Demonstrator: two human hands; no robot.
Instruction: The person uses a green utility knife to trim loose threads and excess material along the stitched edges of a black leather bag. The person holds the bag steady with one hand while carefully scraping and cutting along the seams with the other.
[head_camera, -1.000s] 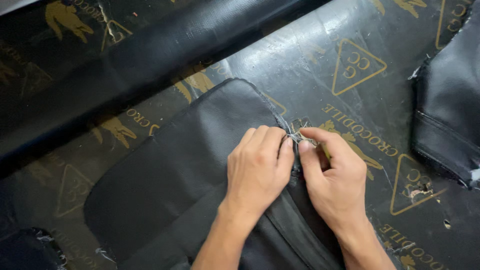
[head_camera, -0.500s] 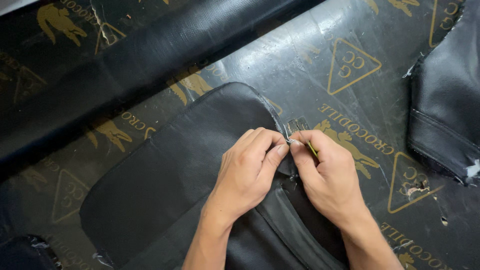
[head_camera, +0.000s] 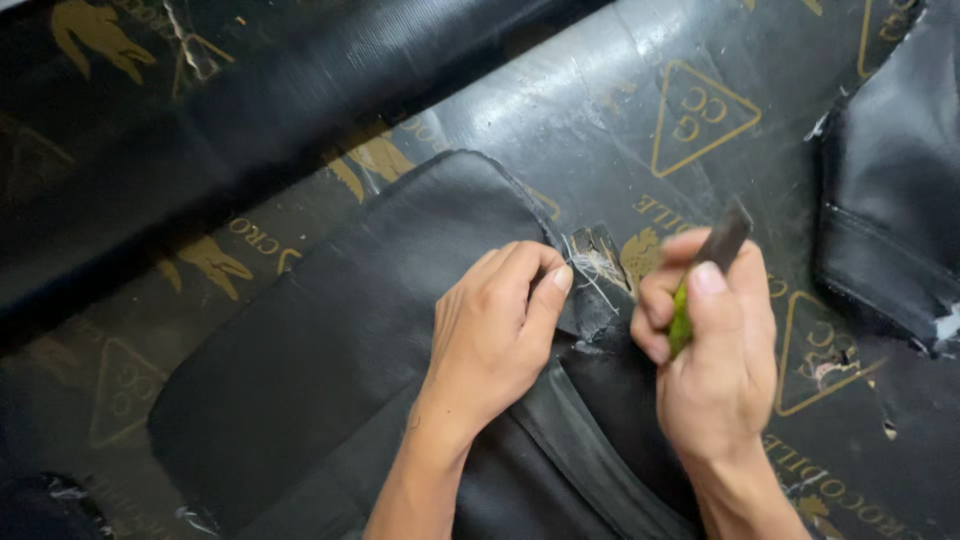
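Since half a second ago the right hand (head_camera: 715, 350) has drawn away from the seam, so the two hands no longer touch. It is clenched around a slim tool (head_camera: 705, 275) — green body, dark tip poking above the fingers. Left hand (head_camera: 495, 335) pinches the frayed edge of the panel (head_camera: 330, 340), a black, finely ribbed, round-cornered piece lying on the glossy black sheet (head_camera: 600, 110) with gold triangles. Pale threads (head_camera: 592, 265) stick out at the pinch — beside a small torn flap.

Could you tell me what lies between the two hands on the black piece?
In the head view, a frayed edge flap with pale loose threads lies between the left hand and the right hand.
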